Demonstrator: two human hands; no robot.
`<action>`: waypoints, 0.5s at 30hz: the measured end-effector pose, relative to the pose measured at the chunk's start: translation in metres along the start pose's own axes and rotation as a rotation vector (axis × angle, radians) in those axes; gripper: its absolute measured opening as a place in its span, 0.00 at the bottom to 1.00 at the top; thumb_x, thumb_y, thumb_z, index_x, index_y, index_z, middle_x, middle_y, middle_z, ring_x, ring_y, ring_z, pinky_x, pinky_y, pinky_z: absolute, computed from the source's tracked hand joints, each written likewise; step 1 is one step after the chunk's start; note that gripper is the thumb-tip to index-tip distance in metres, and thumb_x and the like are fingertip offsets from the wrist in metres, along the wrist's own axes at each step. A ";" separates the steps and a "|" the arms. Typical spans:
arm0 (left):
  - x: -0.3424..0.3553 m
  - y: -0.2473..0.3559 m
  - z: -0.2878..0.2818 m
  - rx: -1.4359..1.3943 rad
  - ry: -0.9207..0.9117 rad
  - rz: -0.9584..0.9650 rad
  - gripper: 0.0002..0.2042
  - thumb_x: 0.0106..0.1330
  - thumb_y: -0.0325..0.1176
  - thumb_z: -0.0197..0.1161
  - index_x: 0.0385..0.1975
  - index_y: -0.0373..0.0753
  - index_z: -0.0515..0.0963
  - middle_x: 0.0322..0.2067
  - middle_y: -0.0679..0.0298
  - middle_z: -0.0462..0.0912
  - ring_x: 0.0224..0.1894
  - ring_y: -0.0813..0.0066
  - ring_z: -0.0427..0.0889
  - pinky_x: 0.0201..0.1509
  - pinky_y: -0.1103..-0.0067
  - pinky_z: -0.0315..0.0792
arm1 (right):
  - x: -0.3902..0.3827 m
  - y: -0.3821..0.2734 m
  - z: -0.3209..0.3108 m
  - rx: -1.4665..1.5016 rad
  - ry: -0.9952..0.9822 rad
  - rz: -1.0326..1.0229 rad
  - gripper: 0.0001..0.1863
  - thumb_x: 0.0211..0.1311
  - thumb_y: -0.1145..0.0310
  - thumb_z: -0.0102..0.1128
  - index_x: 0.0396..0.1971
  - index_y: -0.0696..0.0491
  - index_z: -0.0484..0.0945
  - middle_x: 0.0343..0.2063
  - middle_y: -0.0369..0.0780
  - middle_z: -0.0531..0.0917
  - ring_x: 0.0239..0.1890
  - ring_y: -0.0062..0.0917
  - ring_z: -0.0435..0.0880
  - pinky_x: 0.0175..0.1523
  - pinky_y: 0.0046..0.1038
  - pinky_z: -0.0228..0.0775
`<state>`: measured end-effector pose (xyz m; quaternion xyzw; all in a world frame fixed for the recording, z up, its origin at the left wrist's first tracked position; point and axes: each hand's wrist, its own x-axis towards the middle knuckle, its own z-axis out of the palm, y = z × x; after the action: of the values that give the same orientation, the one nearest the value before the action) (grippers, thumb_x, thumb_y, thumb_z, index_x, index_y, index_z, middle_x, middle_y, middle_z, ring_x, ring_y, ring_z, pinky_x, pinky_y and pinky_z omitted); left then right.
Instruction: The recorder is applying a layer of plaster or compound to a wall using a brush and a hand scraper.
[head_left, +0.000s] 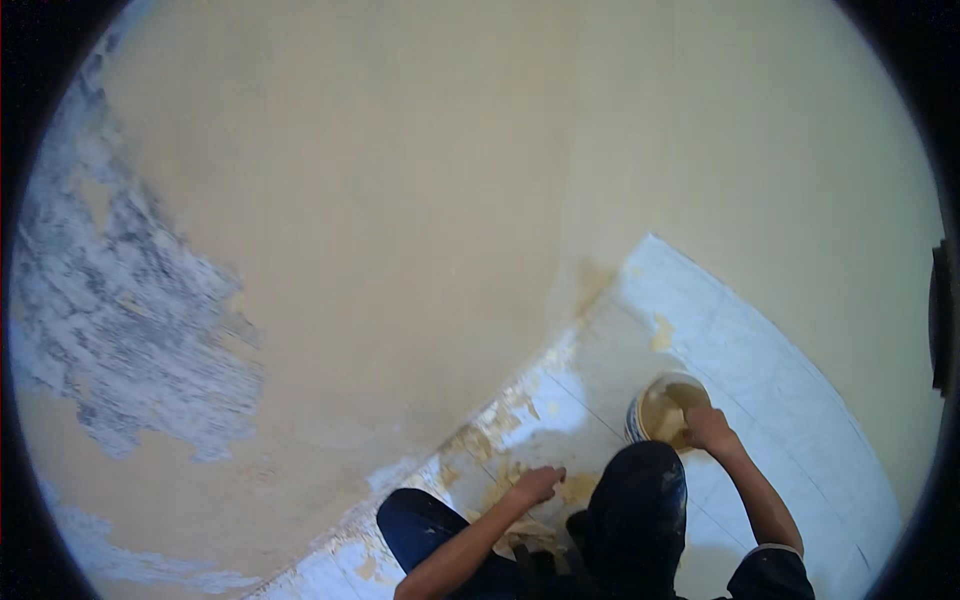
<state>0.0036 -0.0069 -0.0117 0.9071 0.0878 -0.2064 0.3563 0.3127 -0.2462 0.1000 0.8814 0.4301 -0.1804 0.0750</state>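
Right hand (pixel 708 428) reaches into round paint-smeared bucket of beige paint (pixel 655 408), grip unclear. Left hand (pixel 535 486) loosely curled, empty, over splattered white tiled floor (pixel 800 400).

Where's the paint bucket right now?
In the head view, the bucket sits on the white tiled floor at lower right, near the corner of the yellow walls; the right hand reaches into it.

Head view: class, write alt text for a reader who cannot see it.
A crouching person's right hand reaches into a paint bucket on the paint-stained tile floor, while the left hand hangs above the floor. A yellow wall with a grey scraped patch fills the rest.
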 end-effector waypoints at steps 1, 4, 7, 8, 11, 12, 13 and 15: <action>0.002 -0.005 0.003 0.003 -0.009 0.004 0.19 0.57 0.21 0.59 0.50 0.41 0.72 0.43 0.49 0.79 0.50 0.47 0.79 0.49 0.58 0.73 | 0.009 0.002 0.008 -0.051 -0.034 -0.003 0.15 0.48 0.59 0.72 0.30 0.56 0.84 0.32 0.49 0.87 0.39 0.45 0.87 0.44 0.44 0.78; 0.008 -0.014 0.008 0.003 -0.013 0.038 0.20 0.55 0.19 0.58 0.49 0.41 0.71 0.43 0.49 0.79 0.49 0.47 0.79 0.48 0.60 0.74 | 0.029 0.008 0.029 -0.061 -0.016 -0.084 0.14 0.47 0.60 0.73 0.28 0.55 0.85 0.31 0.48 0.87 0.39 0.42 0.87 0.43 0.43 0.79; 0.011 -0.012 0.011 0.000 -0.011 0.058 0.20 0.54 0.19 0.58 0.48 0.42 0.71 0.43 0.50 0.78 0.48 0.47 0.80 0.47 0.60 0.74 | 0.037 0.012 0.045 -0.132 -0.020 -0.079 0.13 0.46 0.60 0.74 0.27 0.54 0.86 0.31 0.47 0.87 0.38 0.41 0.88 0.43 0.41 0.79; 0.010 -0.009 0.009 -0.006 -0.016 0.035 0.20 0.54 0.20 0.58 0.48 0.43 0.71 0.43 0.50 0.77 0.47 0.47 0.80 0.47 0.60 0.74 | 0.039 0.013 0.049 -0.101 0.034 -0.123 0.13 0.46 0.60 0.74 0.27 0.54 0.86 0.31 0.47 0.87 0.38 0.41 0.88 0.43 0.41 0.79; 0.004 0.003 -0.003 -0.021 -0.054 0.011 0.22 0.54 0.21 0.58 0.51 0.42 0.69 0.43 0.50 0.75 0.47 0.45 0.77 0.48 0.56 0.72 | 0.040 0.013 0.054 -0.103 0.028 -0.080 0.11 0.48 0.61 0.72 0.28 0.53 0.86 0.31 0.47 0.88 0.37 0.41 0.88 0.43 0.41 0.79; 0.002 0.008 -0.007 -0.013 -0.047 0.012 0.22 0.54 0.21 0.58 0.51 0.42 0.69 0.43 0.50 0.75 0.47 0.45 0.77 0.48 0.56 0.72 | 0.040 0.014 0.054 -0.118 0.017 -0.072 0.11 0.49 0.61 0.71 0.27 0.53 0.87 0.31 0.46 0.88 0.37 0.41 0.88 0.43 0.41 0.79; 0.000 0.012 -0.010 -0.013 -0.079 -0.015 0.21 0.55 0.21 0.59 0.51 0.42 0.69 0.44 0.50 0.74 0.47 0.45 0.78 0.48 0.56 0.72 | 0.040 0.013 0.055 -0.148 0.002 -0.042 0.11 0.49 0.61 0.70 0.27 0.52 0.87 0.31 0.46 0.88 0.37 0.41 0.88 0.43 0.41 0.79; -0.002 0.019 -0.014 -0.013 -0.116 -0.040 0.21 0.56 0.22 0.59 0.51 0.42 0.69 0.45 0.49 0.74 0.46 0.45 0.78 0.47 0.56 0.72 | 0.041 0.012 0.056 -0.111 0.006 -0.071 0.10 0.50 0.61 0.69 0.27 0.52 0.87 0.31 0.46 0.88 0.37 0.42 0.88 0.43 0.42 0.79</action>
<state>0.0120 -0.0115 0.0099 0.8894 0.0865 -0.2651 0.3623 0.3315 -0.2395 0.0327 0.8607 0.4706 -0.1561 0.1158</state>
